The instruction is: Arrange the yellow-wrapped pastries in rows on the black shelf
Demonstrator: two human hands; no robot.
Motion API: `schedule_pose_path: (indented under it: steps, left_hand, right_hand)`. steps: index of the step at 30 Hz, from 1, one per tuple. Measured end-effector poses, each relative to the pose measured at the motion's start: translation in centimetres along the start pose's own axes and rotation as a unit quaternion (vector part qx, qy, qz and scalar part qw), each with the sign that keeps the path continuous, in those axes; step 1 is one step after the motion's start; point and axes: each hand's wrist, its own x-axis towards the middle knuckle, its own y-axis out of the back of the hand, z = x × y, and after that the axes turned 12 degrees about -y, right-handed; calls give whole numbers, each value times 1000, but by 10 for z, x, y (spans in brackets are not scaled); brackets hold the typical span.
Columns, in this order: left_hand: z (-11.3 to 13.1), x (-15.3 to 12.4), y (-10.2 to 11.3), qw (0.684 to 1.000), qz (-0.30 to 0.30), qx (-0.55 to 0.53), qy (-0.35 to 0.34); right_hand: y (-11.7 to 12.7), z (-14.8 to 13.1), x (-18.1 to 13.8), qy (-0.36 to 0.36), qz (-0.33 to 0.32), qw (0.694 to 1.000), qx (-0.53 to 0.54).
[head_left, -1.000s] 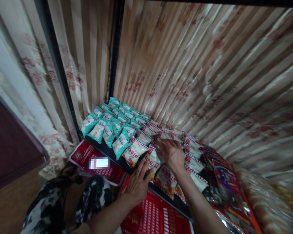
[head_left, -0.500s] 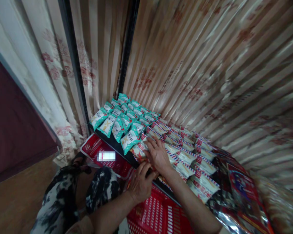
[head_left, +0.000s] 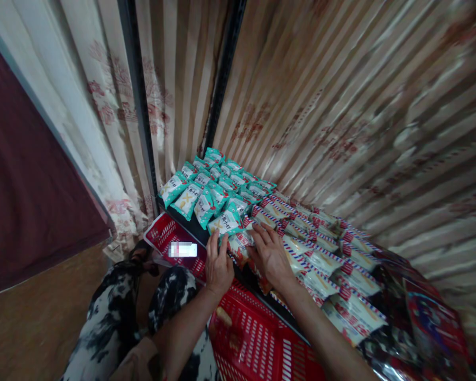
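Observation:
My left hand (head_left: 219,266) is open, its fingers stretched up to the lower edge of a teal snack bag (head_left: 224,222) in the front row. Beside it, my right hand (head_left: 271,256) lies with spread fingers over the front of the red-and-white snack bags. One red-and-white bag (head_left: 240,242) shows between the two hands; the part under my right hand is hidden. More teal bags (head_left: 188,201) stand in rows to the left. On the right, rows of bags with striped edges (head_left: 353,317) lean back on the dark shelf (head_left: 188,222).
Below the shelf edge sits a red basket (head_left: 257,330) with a tan piece inside. Another red basket (head_left: 162,232) holds a lit, phone-like screen (head_left: 187,250). Dark shiny packages (head_left: 432,317) lie at the right. A pleated curtain (head_left: 277,95) and dark posts (head_left: 226,69) stand behind.
My left hand has moved up and left, away from my right hand, and its curled fingers have straightened near the teal bag. The view has shifted, so the shelf appears farther right.

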Motion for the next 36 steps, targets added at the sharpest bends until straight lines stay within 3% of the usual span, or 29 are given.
schedule_pose_path:
  steps: [4, 10, 15, 19, 25, 31, 36]
  left_hand:
    - [-2, 0, -3, 1000, 6, 10, 14]
    - [-2, 0, -7, 1000, 2, 29, 6]
    - [-1, 0, -7, 999, -1, 34, 3]
    - [0, -1, -6, 999, 4, 34, 10]
    - [3, -3, 0, 998, 20, 49, -36]
    - [18, -20, 0, 984, 1, 46, -174]
    - [36, -38, -1, 957, -76, 32, -278]
  right_hand:
    - [-2, -7, 1, 5, 27, 999, 27]
    - [-8, -19, 8, -23, 15, 999, 24]
    - [0, -22, -1, -24, 51, 997, 54]
    - [9, -21, -37, -45, 114, 988, 88]
    - [16, -6, -128, -188, 163, 967, 49]
    - [11, 7, -209, -264, 155, 952, -15]
    - [7, 14, -223, -297, 143, 943, -37]
